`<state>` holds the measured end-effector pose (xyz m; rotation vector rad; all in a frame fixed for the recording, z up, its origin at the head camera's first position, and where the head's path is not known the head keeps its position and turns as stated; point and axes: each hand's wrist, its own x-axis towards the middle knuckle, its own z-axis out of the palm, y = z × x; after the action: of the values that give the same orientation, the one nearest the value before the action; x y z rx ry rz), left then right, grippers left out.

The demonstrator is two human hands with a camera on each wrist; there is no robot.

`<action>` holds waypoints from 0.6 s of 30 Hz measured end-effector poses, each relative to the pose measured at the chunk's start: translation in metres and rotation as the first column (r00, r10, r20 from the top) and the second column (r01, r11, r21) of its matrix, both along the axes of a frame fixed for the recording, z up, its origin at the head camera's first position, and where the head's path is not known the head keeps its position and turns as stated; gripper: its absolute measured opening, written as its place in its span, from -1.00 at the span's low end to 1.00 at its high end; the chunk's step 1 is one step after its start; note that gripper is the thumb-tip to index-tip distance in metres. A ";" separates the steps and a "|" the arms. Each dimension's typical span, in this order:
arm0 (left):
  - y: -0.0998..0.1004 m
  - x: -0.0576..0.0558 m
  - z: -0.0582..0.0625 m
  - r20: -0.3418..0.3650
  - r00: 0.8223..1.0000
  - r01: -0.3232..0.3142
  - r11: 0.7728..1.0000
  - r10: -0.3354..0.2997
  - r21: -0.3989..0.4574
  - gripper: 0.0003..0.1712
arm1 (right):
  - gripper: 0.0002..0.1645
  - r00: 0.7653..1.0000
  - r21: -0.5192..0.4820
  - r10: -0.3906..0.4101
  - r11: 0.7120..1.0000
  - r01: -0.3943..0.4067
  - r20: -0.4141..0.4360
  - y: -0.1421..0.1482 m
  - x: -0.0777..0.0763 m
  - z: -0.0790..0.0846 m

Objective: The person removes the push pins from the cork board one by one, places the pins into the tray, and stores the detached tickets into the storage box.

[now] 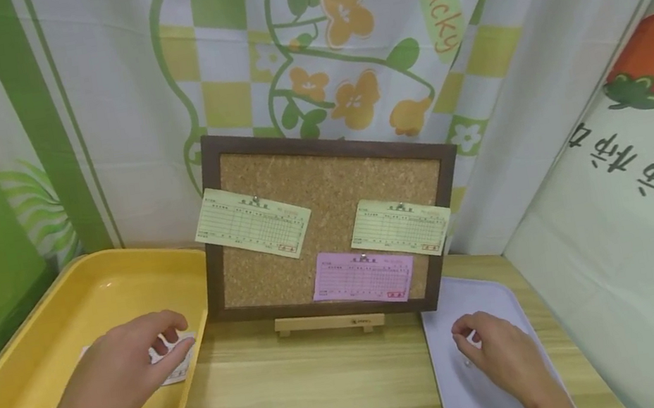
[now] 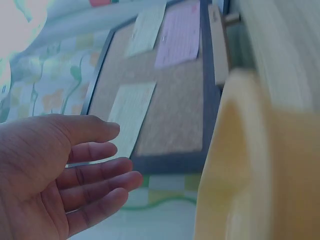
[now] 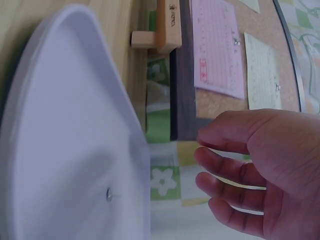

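Observation:
My left hand hovers over the right side of a yellow tub, fingers loosely bent and nothing between them. Partly hidden beneath it, a white printed slip lies in the tub. Over a lavender tray is my right hand, its fingers relaxed and holding nothing. A small clear pushpin lies in that tray below the hand. Between the hands stands a framed corkboard. Pinned on it are a left green slip, a right green slip and a purple slip.
A wooden stand supports the corkboard on the wooden table. Behind it hangs a patterned curtain. To the right rises a white printed cloth, close to the tray.

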<state>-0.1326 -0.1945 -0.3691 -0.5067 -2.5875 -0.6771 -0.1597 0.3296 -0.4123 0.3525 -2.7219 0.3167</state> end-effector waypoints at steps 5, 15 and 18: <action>0.022 0.001 -0.003 -0.029 0.998 0.063 0.998 -0.063 -0.022 -0.84 | -0.81 0.996 -0.003 0.047 0.999 -0.048 -0.075 -0.009 -0.004 0.003; 0.058 -0.001 -0.007 -0.030 0.987 0.157 0.987 -0.158 -0.034 -0.76 | -0.83 0.996 -0.025 0.067 0.997 -0.068 -0.059 -0.023 -0.008 0.012; 0.065 -0.002 -0.010 -0.032 0.985 0.169 0.985 -0.170 -0.033 -0.73 | -0.84 0.995 -0.032 0.075 0.996 -0.078 -0.069 -0.027 -0.010 0.012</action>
<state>-0.1343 -0.1294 -0.3790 -0.7491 -2.5455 -0.6795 -0.1699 0.3027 -0.4003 0.4501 -2.6381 0.3659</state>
